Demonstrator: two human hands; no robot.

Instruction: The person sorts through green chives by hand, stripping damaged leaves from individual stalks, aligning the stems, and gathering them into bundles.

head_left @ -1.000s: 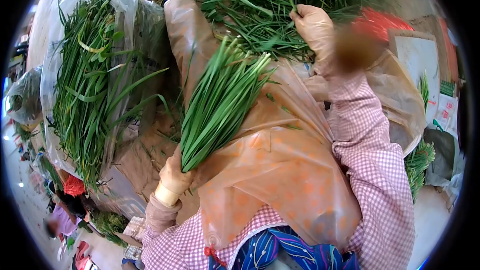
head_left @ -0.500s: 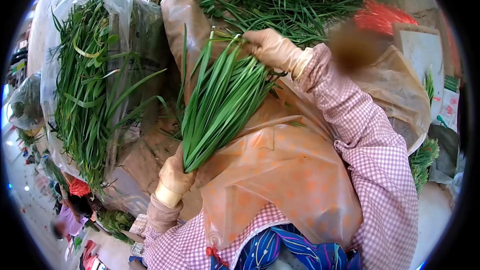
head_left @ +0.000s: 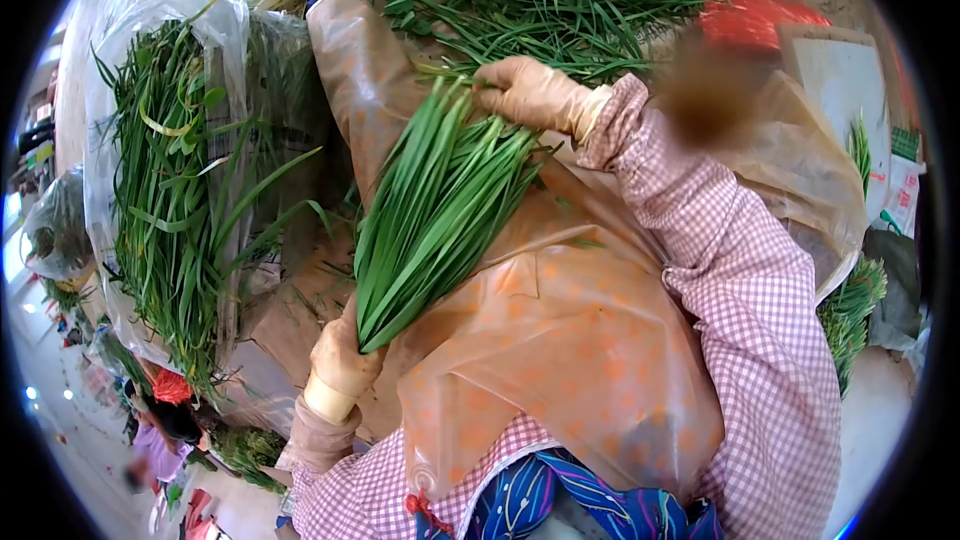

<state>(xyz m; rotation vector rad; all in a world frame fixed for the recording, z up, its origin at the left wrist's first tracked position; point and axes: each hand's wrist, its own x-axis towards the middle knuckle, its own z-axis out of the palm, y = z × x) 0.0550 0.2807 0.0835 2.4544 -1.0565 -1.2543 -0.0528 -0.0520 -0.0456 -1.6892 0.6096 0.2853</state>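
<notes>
Bundle of long green leaves (head_left: 440, 215) lies slantwise above the lap of the person, in front of the plastic apron (head_left: 560, 360) with orange dots. Its pale stem ends point up and to the right, and its narrow leaf tips point down and to the left. The left hand (head_left: 343, 355) is closed around these lower tips and holds them firmly together. The right hand (head_left: 530, 92) is at the upper end, with its fingers bent and close together just beside the pale stems; what exactly is between the fingers, one cannot tell. The leaves spread wider toward the top, like a fan.

Behind the right hand lies a big loose heap of greens (head_left: 560, 0), and near to it, on the right, is a bunch of red strands (head_left: 755, 15). On the left stands a transparent plastic bag (head_left: 232, 50), in which many long leaves (head_left: 165, 210) are seen, some of them hanging out of it. Between this bag and the bundle is one leg (head_left: 350, 45), covered with plastic. The right sleeve (head_left: 760, 330) is checked in pink and white. Far at the lower left, another person (head_left: 160, 452) is visible, small and blurred.
</notes>
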